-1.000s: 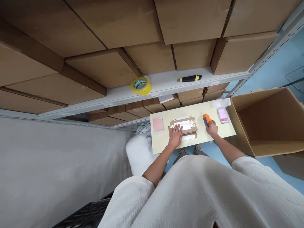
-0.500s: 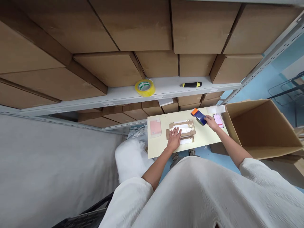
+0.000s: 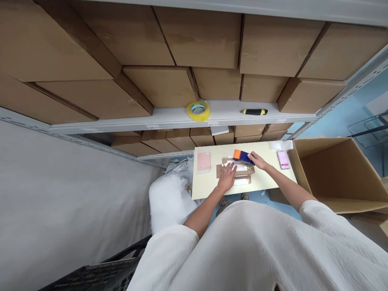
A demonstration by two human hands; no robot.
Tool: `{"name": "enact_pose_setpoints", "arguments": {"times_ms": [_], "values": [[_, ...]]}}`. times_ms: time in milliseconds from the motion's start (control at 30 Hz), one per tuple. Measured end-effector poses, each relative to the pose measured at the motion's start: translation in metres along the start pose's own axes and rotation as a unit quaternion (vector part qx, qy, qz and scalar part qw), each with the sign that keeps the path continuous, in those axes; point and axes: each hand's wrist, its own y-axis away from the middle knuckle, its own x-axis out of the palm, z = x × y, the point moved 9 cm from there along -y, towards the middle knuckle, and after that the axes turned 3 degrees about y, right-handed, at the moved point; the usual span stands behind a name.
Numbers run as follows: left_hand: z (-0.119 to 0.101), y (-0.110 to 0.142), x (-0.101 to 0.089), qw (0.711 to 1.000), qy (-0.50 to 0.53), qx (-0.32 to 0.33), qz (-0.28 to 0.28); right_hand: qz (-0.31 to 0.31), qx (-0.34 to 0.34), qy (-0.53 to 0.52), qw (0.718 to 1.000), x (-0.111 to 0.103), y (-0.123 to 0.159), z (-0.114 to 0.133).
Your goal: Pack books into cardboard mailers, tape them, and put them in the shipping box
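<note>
My left hand (image 3: 227,178) lies with spread fingers on a small cardboard box (image 3: 247,170) that has clear tape and a white patch on top. In my right hand (image 3: 257,160) is a tape dispenser (image 3: 244,157), dark blue with an orange front, gripped at its rear end. The dispenser hangs over the far right part of the box; whether it touches the cardboard I cannot tell. A brown and white strip (image 3: 241,182) shows along the box's near side. Left of the box lies a pink phone-case-like item (image 3: 204,161) in clear packaging.
The cream table (image 3: 198,190) also bears a phone (image 3: 284,160) at its right. Beyond it, a shelf (image 3: 169,114) carries cartons, a yellow tape roll (image 3: 198,110) and a utility knife (image 3: 254,112). A big open carton (image 3: 342,169) stands right; white wrapping (image 3: 169,202) is at left.
My right hand has brought the tape dispenser leftward from beside the box to over it. The left hand stays on the box. The whole view has shifted slightly.
</note>
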Motion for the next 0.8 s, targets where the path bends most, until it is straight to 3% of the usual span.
{"name": "enact_pose_setpoints", "arguments": {"times_ms": [100,267,467,533,600,700,800], "values": [[0.0,0.0,0.0,1.0,-0.001,-0.002,0.003,0.014,-0.039,0.06,0.997,-0.001,0.002,0.001],[0.0,0.0,-0.003,1.0,0.009,-0.006,0.012,-0.021,-0.064,0.229,0.971,-0.013,-0.002,-0.006],[0.009,-0.018,-0.023,0.988,0.139,-0.069,-0.015,-0.012,-0.061,0.191,0.98,-0.019,0.002,-0.021],[0.016,-0.029,-0.035,0.963,0.228,-0.128,-0.059,-0.016,-0.055,0.163,0.985,-0.021,0.003,-0.026],[0.024,-0.04,-0.042,0.916,0.337,-0.196,-0.097,-0.027,-0.053,0.132,0.989,-0.023,0.003,-0.029],[0.023,-0.055,-0.038,0.834,0.472,-0.268,-0.099,-0.046,-0.052,0.104,0.992,-0.026,0.003,-0.032],[0.015,-0.067,-0.037,0.789,0.528,-0.296,-0.102,-0.053,-0.057,0.105,0.991,-0.026,0.003,-0.033]]}}
